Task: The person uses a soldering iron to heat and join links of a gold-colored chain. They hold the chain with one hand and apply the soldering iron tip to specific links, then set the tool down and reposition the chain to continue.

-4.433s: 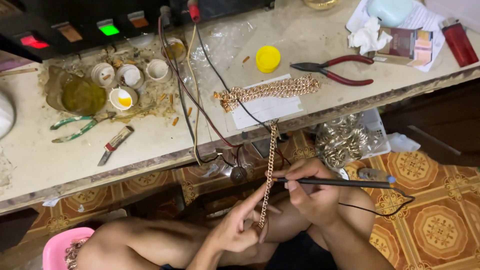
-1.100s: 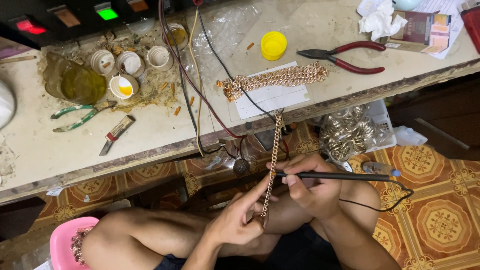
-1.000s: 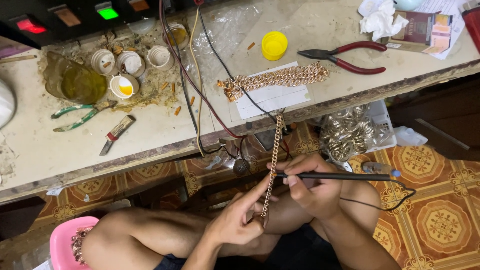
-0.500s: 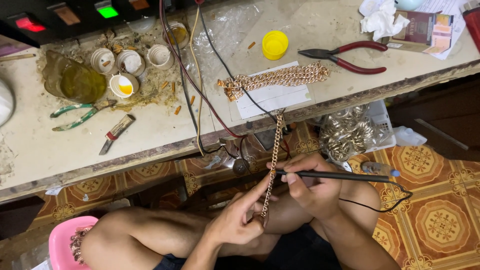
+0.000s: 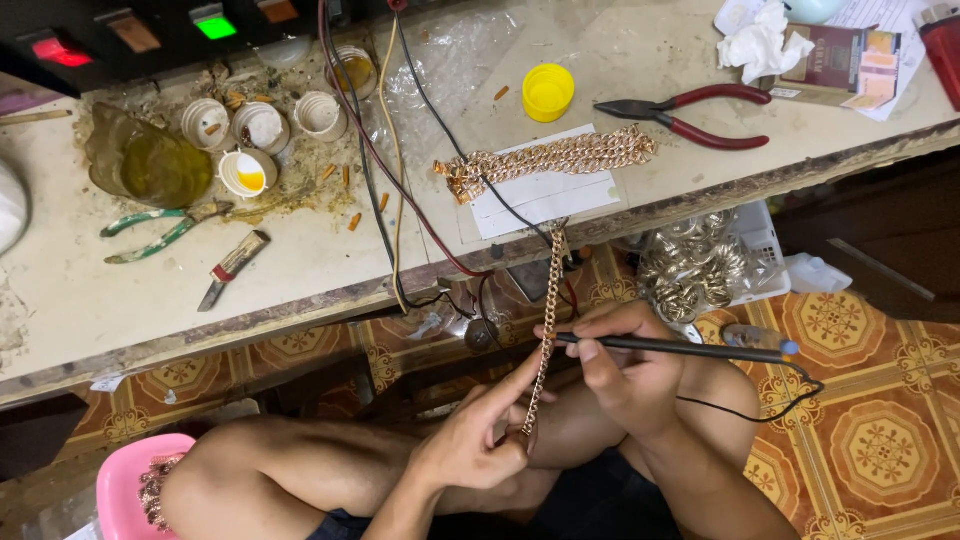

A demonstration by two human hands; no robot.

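Note:
A gold-coloured chain [image 5: 546,320] hangs from the workbench edge down to my lap. My left hand [image 5: 470,440] pinches its lower end and keeps it taut, index finger stretched up along it. My right hand [image 5: 625,365] grips a thin black pen-like tool [image 5: 680,348] with a trailing black wire, its tip touching the chain about halfway down. More of the same chain lies bunched [image 5: 550,158] on a white paper on the bench.
On the workbench [image 5: 300,260] lie red-handled pliers [image 5: 690,115], green-handled pliers [image 5: 160,228], a yellow cap [image 5: 547,92], small white cups [image 5: 262,125], a small knife [image 5: 232,268] and several cables. A clear bin of metal rings [image 5: 700,265] stands on the tiled floor. A pink bowl [image 5: 125,485] sits at lower left.
Almost nothing differs; both hands keep the same grip on chain and tool. The view has shifted slightly.

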